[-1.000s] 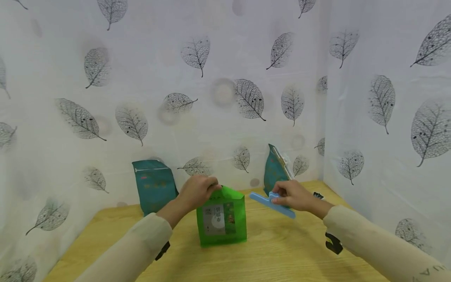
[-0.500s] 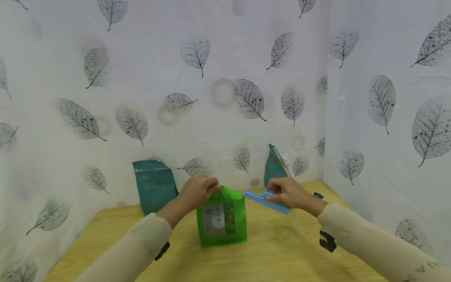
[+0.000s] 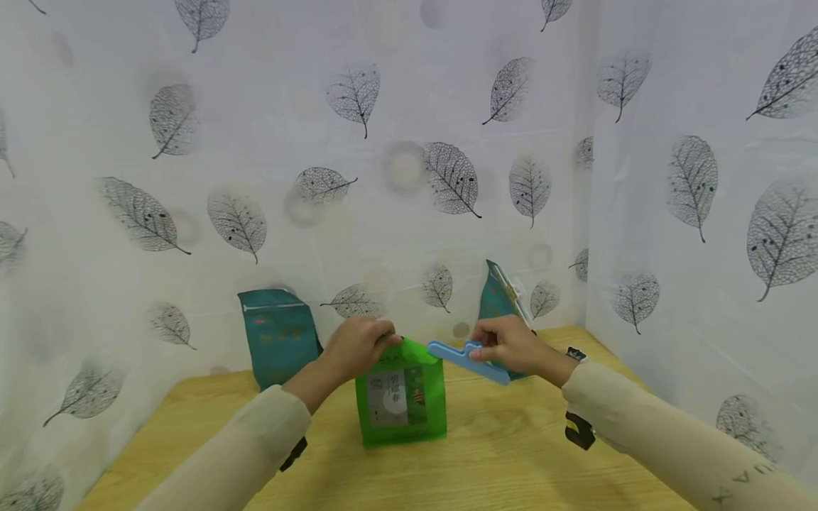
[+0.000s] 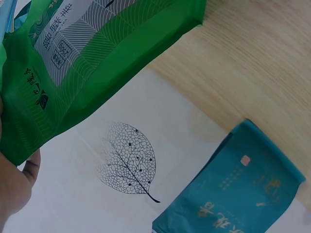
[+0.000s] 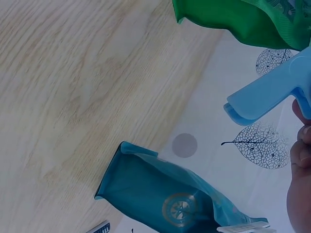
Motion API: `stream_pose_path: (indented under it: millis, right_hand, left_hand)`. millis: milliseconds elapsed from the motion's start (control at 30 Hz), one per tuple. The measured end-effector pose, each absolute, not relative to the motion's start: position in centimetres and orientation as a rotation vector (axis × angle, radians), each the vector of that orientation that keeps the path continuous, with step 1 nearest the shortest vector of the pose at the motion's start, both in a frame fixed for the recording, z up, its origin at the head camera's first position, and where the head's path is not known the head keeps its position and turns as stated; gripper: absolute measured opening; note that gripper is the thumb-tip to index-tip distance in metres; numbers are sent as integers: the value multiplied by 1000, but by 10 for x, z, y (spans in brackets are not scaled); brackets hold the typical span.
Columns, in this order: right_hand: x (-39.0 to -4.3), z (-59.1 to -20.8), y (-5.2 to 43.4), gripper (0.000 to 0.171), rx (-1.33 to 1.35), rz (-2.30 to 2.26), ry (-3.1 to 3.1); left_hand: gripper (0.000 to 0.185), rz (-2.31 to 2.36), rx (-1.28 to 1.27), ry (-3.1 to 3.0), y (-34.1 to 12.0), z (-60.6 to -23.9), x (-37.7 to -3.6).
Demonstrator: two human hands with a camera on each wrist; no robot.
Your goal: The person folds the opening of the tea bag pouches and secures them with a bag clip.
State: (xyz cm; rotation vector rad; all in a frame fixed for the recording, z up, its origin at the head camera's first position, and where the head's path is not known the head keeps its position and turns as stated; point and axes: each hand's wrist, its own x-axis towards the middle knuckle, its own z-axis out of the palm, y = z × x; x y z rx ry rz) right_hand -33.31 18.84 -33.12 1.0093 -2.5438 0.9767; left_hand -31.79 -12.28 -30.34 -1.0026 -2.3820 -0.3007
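Observation:
A green printed pouch (image 3: 402,408) stands upright on the table in the head view. My left hand (image 3: 358,344) pinches its folded top edge at the left corner. My right hand (image 3: 511,345) grips a long light-blue bag clip (image 3: 469,360) by its handle, tilted down to the right. The clip's left end overlaps the pouch's top right corner in the head view; whether they touch I cannot tell. The right wrist view has the bag clip (image 5: 267,92) near the green pouch (image 5: 238,22), and in the left wrist view the pouch (image 4: 92,92) hangs over the fingers.
One teal pouch (image 3: 277,341) stands at the back left. Another teal pouch (image 3: 495,294), with a pale clip (image 3: 516,298) along its top, stands behind my right hand. A small dark object (image 3: 576,353) lies beyond the right wrist. Leaf-patterned sheeting (image 3: 383,241) borders the wooden table (image 3: 358,475).
My right hand has moved left with the blue bag clip, bringing its end over the green pouch's top right corner. The left hand and the pouch have stayed put.

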Motion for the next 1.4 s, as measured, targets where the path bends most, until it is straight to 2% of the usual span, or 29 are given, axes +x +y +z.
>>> stream_pose_path:
  millis: [933, 1400]
  right_hand:
    - [-331, -322, 143, 11, 1093, 992, -2425]
    - [-332, -312, 115, 13, 1200, 903, -2327]
  left_hand:
    - [20, -301, -937, -2450, -121, -305, -318]
    - [35, -177, -992, -2502, -120, -304, -319]
